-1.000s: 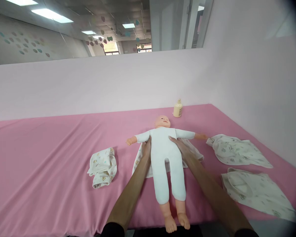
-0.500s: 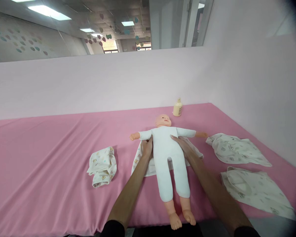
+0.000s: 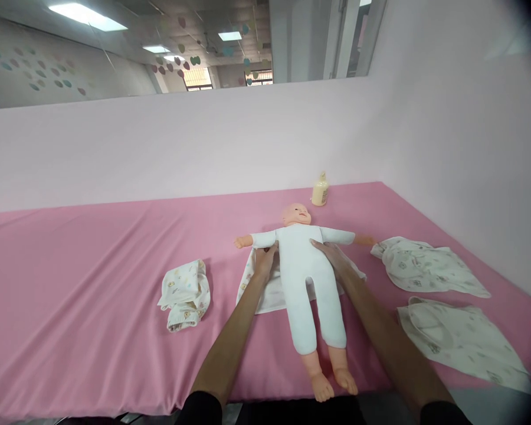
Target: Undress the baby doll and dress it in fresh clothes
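Head view: a white cloth-bodied baby doll [image 3: 300,254] with plastic head and feet is face up over a spread white printed cloth [image 3: 272,298] on the pink-draped counter [image 3: 92,283]. The left hand [image 3: 264,261] and right hand [image 3: 336,258] are clamped on its torso from either side, right thumb on the chest, other fingers largely hidden. A pale yellow pump bottle [image 3: 320,193] stands beyond its head.

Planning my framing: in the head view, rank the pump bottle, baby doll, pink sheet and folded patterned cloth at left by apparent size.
1. Pink sheet
2. Baby doll
3. Folded patterned cloth
4. Pump bottle
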`<state>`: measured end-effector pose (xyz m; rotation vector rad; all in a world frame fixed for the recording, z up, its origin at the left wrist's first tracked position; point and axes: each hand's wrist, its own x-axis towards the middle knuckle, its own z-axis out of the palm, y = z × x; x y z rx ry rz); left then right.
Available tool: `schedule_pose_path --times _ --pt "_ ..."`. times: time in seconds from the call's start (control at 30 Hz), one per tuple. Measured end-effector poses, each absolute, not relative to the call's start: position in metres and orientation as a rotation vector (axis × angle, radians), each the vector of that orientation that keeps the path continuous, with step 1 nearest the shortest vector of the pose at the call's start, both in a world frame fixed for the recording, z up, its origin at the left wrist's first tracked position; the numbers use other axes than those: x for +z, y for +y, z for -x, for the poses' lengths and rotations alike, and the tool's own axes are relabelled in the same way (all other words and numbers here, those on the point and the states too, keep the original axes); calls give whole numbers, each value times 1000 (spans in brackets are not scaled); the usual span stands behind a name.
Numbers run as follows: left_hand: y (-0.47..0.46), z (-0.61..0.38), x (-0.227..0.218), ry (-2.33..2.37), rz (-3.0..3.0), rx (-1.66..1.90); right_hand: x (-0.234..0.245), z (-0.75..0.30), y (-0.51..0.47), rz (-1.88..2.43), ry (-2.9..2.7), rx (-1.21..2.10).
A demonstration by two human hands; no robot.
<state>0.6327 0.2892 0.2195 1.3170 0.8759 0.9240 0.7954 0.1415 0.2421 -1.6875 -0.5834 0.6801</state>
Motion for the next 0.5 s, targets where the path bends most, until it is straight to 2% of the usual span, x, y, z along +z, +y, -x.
schedule_pose_path --times 0.17,0.33,0.5 --pt "297 -609 217 882 -1572 755 254 -791 139 1682 -586 719" --pt "301 -580 210 1184 -2161 678 258 -790 140 1722 -569 687" --pt "307 -567 205 1442 -2415 563 254 -789 138 1663 -627 711"
